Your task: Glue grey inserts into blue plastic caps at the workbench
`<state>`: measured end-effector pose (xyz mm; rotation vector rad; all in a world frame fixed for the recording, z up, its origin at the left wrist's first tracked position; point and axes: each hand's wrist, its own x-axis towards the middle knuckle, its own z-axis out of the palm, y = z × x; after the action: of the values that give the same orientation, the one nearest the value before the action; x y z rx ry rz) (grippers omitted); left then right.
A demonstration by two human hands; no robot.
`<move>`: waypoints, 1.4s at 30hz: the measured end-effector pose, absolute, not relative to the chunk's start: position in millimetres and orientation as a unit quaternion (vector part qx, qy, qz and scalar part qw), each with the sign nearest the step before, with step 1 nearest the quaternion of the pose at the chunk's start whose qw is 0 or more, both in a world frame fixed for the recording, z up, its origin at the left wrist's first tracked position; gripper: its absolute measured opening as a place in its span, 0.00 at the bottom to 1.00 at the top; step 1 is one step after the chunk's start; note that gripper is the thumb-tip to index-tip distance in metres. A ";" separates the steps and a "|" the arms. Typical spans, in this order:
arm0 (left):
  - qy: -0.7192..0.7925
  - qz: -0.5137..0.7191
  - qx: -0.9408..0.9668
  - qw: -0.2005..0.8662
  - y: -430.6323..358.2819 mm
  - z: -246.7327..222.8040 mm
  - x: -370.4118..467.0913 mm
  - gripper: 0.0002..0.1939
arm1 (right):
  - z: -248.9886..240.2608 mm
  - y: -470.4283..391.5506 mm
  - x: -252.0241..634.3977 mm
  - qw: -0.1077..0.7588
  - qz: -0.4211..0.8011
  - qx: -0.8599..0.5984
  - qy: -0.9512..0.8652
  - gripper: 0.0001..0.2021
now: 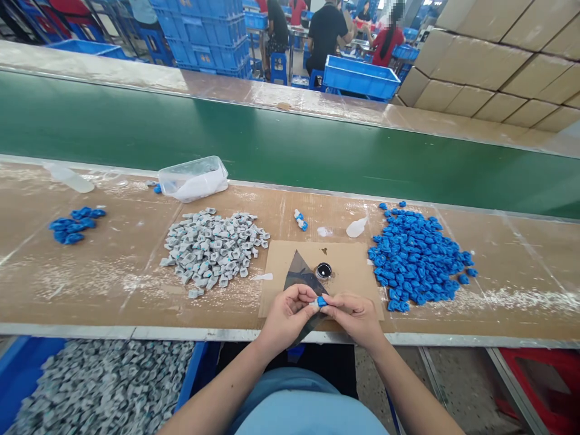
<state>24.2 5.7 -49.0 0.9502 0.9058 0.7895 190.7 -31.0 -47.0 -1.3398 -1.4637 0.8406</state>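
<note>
Closely, left fingers (301,292) and right fingers (338,300) pinch one small piece (321,301).

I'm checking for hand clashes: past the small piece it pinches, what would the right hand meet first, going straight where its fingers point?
Probably the left hand, which pinches the other end of the blue-and-grey piece, though depth is hard to judge here.

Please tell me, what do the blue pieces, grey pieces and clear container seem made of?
Blue pieces: probably moulded plastic, slightly glossy, with small highlights on even colour.
Grey pieces: perhaps plastic too, duller, with few highlights.
Clear container: likely plastic, smooth; see-through walls, bright rim.
</note>
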 end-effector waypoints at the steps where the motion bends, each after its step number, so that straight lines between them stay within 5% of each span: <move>1: 0.411 0.356 0.422 0.726 5.6 -49.8 24.8 0.16 | -48.5 -31.9 190.8 0.474 0.351 -0.555 -0.587 0.06; 9: 0.404 0.338 0.376 0.762 7.2 -46.2 22.9 0.19 | -60.8 -36.3 189.6 0.493 0.468 -0.553 -0.482 0.12; 17: 0.410 0.316 0.505 0.691 6.4 -33.0 14.9 0.13 | -33.9 -33.4 193.7 0.434 0.340 -0.532 -0.642 0.06; 36: 0.428 0.335 0.406 0.734 -6.8 -43.2 31.3 0.16 | -55.6 -43.2 187.8 0.468 0.348 -0.566 -0.583 0.07; 39: 0.423 0.329 0.430 0.727 0.1 -44.4 28.7 0.16 | -51.9 -40.7 204.9 0.430 0.289 -0.568 -0.640 0.08; 42: 0.447 0.369 0.459 0.673 22.6 -44.4 19.7 0.15 | -47.5 -39.7 241.1 0.386 0.105 -0.663 -0.633 0.10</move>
<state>19.7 22.6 -44.4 1.0335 1.0057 0.8310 241.1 -39.7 -47.5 -1.6877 -1.6118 0.2676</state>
